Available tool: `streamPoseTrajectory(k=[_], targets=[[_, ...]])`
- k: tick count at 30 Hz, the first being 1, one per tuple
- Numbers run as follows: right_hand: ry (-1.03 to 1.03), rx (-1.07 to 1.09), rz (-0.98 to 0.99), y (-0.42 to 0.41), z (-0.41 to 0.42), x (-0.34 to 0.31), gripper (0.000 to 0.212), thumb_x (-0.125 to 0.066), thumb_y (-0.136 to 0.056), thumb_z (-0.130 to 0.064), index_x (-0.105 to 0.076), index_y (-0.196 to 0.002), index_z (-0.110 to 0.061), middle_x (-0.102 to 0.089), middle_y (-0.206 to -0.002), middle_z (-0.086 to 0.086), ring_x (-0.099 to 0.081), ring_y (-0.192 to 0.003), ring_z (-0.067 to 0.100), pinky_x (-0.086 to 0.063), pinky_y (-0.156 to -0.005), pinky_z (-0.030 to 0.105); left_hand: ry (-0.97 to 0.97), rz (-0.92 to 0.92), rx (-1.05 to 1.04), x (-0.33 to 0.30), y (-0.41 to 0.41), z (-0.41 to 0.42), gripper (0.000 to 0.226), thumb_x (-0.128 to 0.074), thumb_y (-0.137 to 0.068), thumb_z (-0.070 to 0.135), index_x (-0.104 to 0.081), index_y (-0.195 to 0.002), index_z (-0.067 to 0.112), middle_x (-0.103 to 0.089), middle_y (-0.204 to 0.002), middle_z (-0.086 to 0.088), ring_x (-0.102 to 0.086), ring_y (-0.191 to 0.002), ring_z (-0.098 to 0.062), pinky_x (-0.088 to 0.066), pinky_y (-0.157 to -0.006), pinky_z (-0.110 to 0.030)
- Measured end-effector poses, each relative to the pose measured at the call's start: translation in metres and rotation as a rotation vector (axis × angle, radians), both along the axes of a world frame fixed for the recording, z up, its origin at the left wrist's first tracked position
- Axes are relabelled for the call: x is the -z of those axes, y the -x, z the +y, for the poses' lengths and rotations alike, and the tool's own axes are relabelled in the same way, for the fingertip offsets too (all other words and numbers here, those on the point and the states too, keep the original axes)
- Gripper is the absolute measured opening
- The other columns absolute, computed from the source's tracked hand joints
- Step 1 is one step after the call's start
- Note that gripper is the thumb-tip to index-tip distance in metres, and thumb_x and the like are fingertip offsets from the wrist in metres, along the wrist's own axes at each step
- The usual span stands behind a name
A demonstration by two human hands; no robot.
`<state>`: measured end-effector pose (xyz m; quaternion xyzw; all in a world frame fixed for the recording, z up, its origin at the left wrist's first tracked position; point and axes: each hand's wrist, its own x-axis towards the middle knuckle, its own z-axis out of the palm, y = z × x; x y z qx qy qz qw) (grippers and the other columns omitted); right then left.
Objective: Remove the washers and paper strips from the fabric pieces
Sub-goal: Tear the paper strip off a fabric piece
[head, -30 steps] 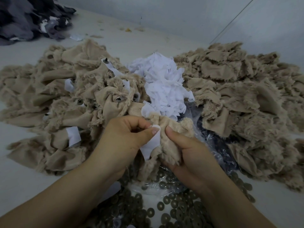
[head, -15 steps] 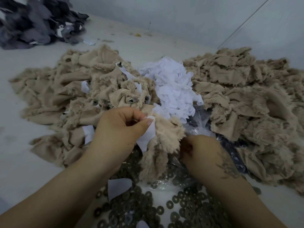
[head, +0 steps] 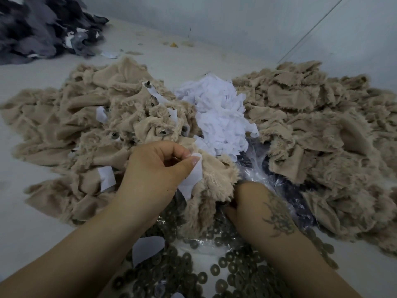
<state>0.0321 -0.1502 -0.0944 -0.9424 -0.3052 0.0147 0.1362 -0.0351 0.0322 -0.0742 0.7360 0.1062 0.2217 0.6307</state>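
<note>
Since 1 s ago the right hand (head: pixel 252 203) has let go of the fabric piece's (head: pixel 214 179) top edge and dropped low beside it, back of hand up, fingers tucked under the fluffy edge; can't tell if it grips anything there. Left hand (head: pixel 154 168) hasn't shifted: thumb and curled fingers pinch the paper strip (head: pixel 192 179) w/ the fabric piece, held just above the washers (head: pixel 225 269). Landmark = white paper-scrap pile (head: pixel 221 121). Left of it, a tan heap (head: pixel 86 125) w/ paper strips and metal bits showing, so prob. not yet stripped. Right of it, another tan heap (head: pixel 311 130) w/ no paper or metal visible, prob. done pieces. In front of it, nearer the person, clear plastic sheet (head: pixel 257 168) and the spread of loose washers, plus one stray paper bit (head: pixel 148 246). Far left of the pile, a dark grey fabric heap (head: pixel 38 26). Judgement: well under way, roughly mid-job; current piece has its strip still on, washer status unclear, and the whole left heap remains.
</note>
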Motion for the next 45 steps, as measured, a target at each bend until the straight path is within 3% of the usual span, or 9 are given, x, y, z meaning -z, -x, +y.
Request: streamPoseTrajectory(k=[8,10,13,19,24,29,38,41,45], targets=[[-0.161,-0.033,-0.089,-0.001,0.002,0.008,0.024,-0.083,-0.067,-0.023,-0.071,-0.087,-0.020,-0.042,-0.068,-0.021,-0.058,-0.058,0.018,-0.030,-0.048,0.014,0.006,-0.005,-0.010,0.001,0.000,0.003,0.010,-0.072,-0.082,0.026,-0.074,-0.073,0.027,-0.073,-0.072,0.000,-0.069,-0.068,-0.013,-0.058,-0.067,-0.023],[-0.121,-0.084,-0.064,-0.004,0.006,0.010,0.028,-0.083,-0.065,-0.014,-0.074,-0.092,-0.016,-0.064,-0.080,0.000,-0.063,-0.056,0.023,-0.047,-0.045,0.025,0.006,-0.002,-0.014,0.001,0.000,0.002,0.013,-0.072,-0.084,0.024,-0.074,-0.072,0.027,-0.073,-0.073,0.000,-0.070,-0.069,-0.015,-0.059,-0.068,-0.025],[0.003,-0.235,-0.117,-0.003,0.012,0.011,0.035,-0.093,-0.040,0.001,-0.075,-0.069,-0.008,-0.067,-0.065,0.009,-0.060,-0.042,0.021,-0.045,-0.036,0.021,-0.003,0.001,-0.013,-0.002,0.000,0.003,0.015,-0.071,-0.086,0.020,-0.074,-0.072,0.025,-0.073,-0.073,-0.001,-0.070,-0.070,-0.019,-0.059,-0.066,-0.027],[-0.084,-0.134,-0.057,-0.005,0.005,0.007,0.028,-0.068,-0.089,-0.018,-0.073,-0.116,-0.018,-0.065,-0.115,0.004,-0.063,-0.095,0.023,-0.033,-0.068,0.016,0.003,-0.001,-0.032,-0.005,-0.001,0.003,0.013,-0.072,-0.085,0.018,-0.073,-0.073,0.022,-0.073,-0.073,-0.005,-0.070,-0.073,-0.026,-0.061,-0.072,-0.040],[-0.104,-0.078,-0.068,-0.006,0.003,-0.008,0.020,-0.081,-0.078,-0.017,-0.080,-0.098,-0.017,-0.072,-0.098,0.004,-0.067,-0.087,0.023,-0.034,-0.072,0.017,-0.002,-0.020,-0.019,-0.003,-0.001,0.003,0.010,-0.074,-0.083,0.023,-0.073,-0.073,0.023,-0.072,-0.073,-0.005,-0.068,-0.067,-0.021,-0.060,-0.068,-0.033],[-0.018,-0.102,0.066,-0.006,0.001,0.001,0.035,-0.066,-0.089,-0.018,-0.069,-0.124,-0.018,-0.057,-0.128,0.002,-0.060,-0.106,0.020,-0.032,-0.078,0.014,-0.005,-0.021,-0.001,-0.002,-0.002,0.002,0.012,-0.078,-0.076,0.036,-0.074,-0.072,0.026,-0.072,-0.072,-0.003,-0.068,-0.068,-0.023,-0.060,-0.066,-0.030],[-0.184,-0.025,0.028,-0.005,0.004,0.001,0.047,-0.076,-0.078,-0.007,-0.070,-0.123,-0.015,-0.064,-0.114,0.006,-0.063,-0.094,0.025,-0.037,-0.077,0.017,0.002,-0.021,0.017,0.000,-0.003,-0.002,0.010,-0.072,-0.074,0.036,-0.074,-0.071,0.027,-0.072,-0.071,-0.001,-0.067,-0.064,-0.014,-0.056,-0.063,-0.019],[-0.337,0.019,0.067,-0.008,0.002,0.000,0.016,-0.069,-0.082,0.000,-0.073,-0.089,-0.014,-0.065,-0.085,-0.003,-0.064,-0.078,0.021,-0.036,-0.060,0.006,0.005,-0.018,0.014,0.000,-0.002,-0.003,0.016,-0.070,-0.071,0.042,-0.074,-0.073,0.027,-0.072,-0.072,-0.002,-0.068,-0.067,-0.022,-0.060,-0.063,-0.027],[-0.763,0.102,0.547,-0.010,-0.005,-0.004,0.021,-0.063,-0.089,0.005,-0.073,-0.090,-0.013,-0.076,-0.084,0.010,-0.071,-0.072,0.035,-0.061,-0.064,0.045,-0.009,-0.004,0.030,0.002,-0.002,-0.004,0.012,-0.075,-0.077,0.037,-0.073,-0.072,0.026,-0.072,-0.073,-0.005,-0.067,-0.071,-0.030,-0.058,-0.064,-0.035]])
